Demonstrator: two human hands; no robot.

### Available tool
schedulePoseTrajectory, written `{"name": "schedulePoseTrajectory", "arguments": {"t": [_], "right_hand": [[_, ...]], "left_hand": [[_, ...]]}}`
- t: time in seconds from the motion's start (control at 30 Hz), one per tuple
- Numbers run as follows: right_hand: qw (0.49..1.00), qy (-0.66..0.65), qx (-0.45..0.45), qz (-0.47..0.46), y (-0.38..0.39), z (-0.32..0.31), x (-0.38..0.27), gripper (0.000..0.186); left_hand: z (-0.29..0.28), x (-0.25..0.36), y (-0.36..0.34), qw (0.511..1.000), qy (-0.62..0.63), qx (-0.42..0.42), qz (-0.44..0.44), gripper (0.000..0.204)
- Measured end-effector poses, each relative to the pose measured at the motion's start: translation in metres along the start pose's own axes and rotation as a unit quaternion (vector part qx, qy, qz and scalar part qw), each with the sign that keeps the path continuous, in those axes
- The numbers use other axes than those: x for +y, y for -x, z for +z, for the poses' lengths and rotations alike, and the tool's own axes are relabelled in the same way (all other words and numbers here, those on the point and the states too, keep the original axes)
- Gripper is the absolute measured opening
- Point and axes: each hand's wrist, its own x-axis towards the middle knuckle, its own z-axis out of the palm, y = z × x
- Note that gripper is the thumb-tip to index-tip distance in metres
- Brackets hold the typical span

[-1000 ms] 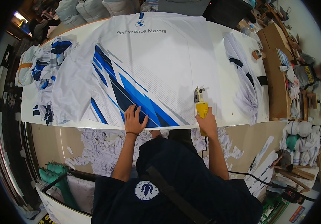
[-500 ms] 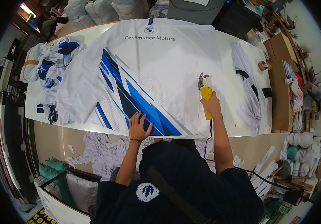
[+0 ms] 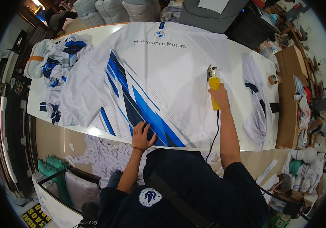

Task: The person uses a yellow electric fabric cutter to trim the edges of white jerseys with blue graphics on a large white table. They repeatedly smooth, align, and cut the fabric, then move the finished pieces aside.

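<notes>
Yellow cutter [image 3: 213, 84] in right hand [image 3: 219, 97]; left hand [image 3: 142, 136] flat on printed fabric [image 3: 151, 76].

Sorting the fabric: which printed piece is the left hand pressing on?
The big spread sheet mid-table, under the left hand; the others lie crumpled aside.
</notes>
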Motion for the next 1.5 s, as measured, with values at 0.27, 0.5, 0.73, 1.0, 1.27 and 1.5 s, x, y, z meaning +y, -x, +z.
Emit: {"name": "schedulePoseTrajectory", "arguments": {"t": [0.27,0.5,0.73,1.0,1.27,1.5], "right_hand": [[1.000,0.010,-0.003,-0.015,-0.046,-0.009,-0.021,0.069],[1.000,-0.001,0.010,-0.022,-0.087,-0.012,-0.035,0.074],[0.999,0.010,0.011,-0.045,-0.123,-0.021,-0.058,0.076],[0.981,-0.134,-0.062,-0.122,-0.165,-0.022,0.013,0.061],[0.975,-0.203,-0.051,-0.080,-0.025,-0.010,0.097,0.042],[0.979,-0.201,-0.042,-0.006,0.133,-0.002,0.150,0.045]], "left_hand": [[0.001,0.000,0.000,1.000,-0.006,-0.004,-0.003,0.050],[0.003,-0.001,0.000,1.000,-0.009,-0.004,-0.005,0.050],[0.013,0.010,-0.024,0.997,-0.055,-0.028,-0.054,0.054],[0.029,0.087,-0.121,0.949,-0.124,-0.286,-0.054,0.082],[-0.007,0.086,-0.062,0.869,-0.134,-0.471,-0.072,0.085],[-0.039,0.063,0.012,0.799,-0.060,-0.589,-0.103,0.051]]}}
